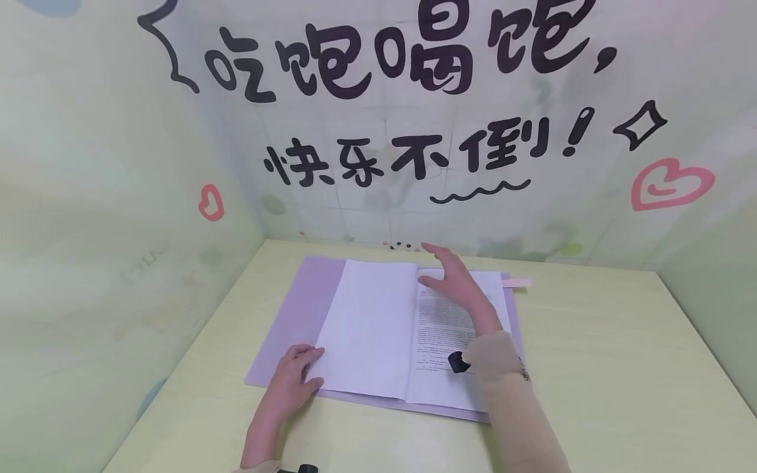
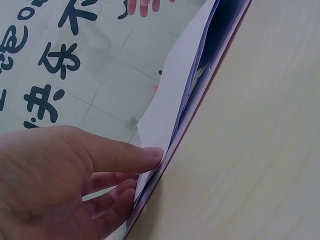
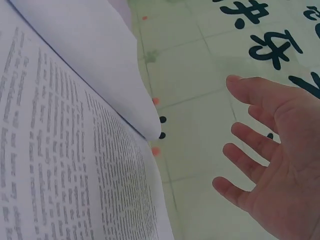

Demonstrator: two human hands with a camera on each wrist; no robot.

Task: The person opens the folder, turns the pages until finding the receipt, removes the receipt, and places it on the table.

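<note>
A booklet in a lilac cover [image 1: 284, 315] lies spread on the table. Its left page [image 1: 372, 328] is blank white; its right page [image 1: 440, 328] bears printed text. At the lower left corner of the blank page, my left hand [image 1: 292, 378] rests with thumb and fingers apart, touching the paper. The left wrist view shows the thumb [image 2: 152, 152] against the sheets' edge, with a gap between sheets farther along. Over the top of the printed page hovers my right hand [image 1: 455, 279], fingers spread and holding nothing. In the right wrist view the blank sheet [image 3: 100, 55] bulges beside the printed text.
A pink tab [image 1: 517, 283] sticks out past the booklet's right edge. The pale wooden table [image 1: 609, 368] meets a back wall [image 1: 414, 217] with black lettering, and side walls stand left and right. A black strap piece [image 1: 458, 362] sits by the right sleeve.
</note>
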